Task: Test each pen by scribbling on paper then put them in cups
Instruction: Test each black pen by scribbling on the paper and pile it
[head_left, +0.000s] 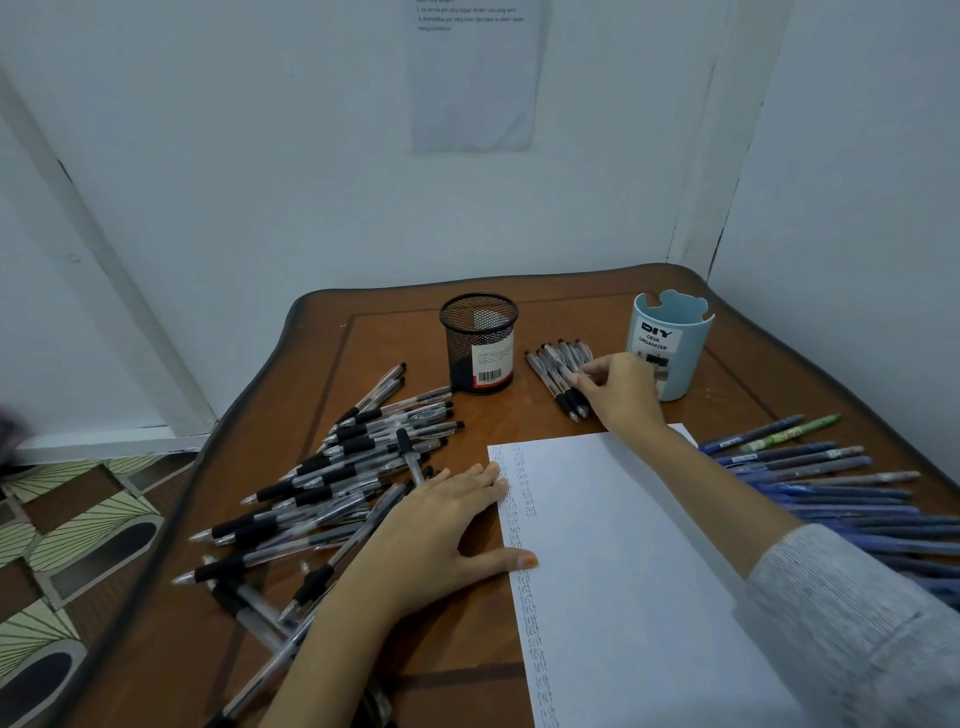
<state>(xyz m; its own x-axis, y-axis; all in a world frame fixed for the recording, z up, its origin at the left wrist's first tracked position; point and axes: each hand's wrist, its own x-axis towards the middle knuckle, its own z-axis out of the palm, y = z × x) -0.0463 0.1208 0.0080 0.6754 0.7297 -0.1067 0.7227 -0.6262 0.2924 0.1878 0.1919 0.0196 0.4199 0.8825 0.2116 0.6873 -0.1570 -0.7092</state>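
Pressing left hand: lay flat, fingers straight, on the left edge of the paper, pinning it to the surface.
Paper: carried a column of small "test" scribbles down its left margin and a second, shorter column near the top; the rest was blank.
Black pens: a loose heap left of the paper, partly under the left wrist.
Blue pens: a fanned row right of the paper.
Right hand: lay beyond the paper, fingers curled over a small bunch of pens between the cups; whether it gripped one could not be told.
Mesh cup: looked empty.
Blue cup: no pen stood above its rim.
Progress: early, by my judgement; some pens seemed tested, none sat in a cup, and both heaps remained.
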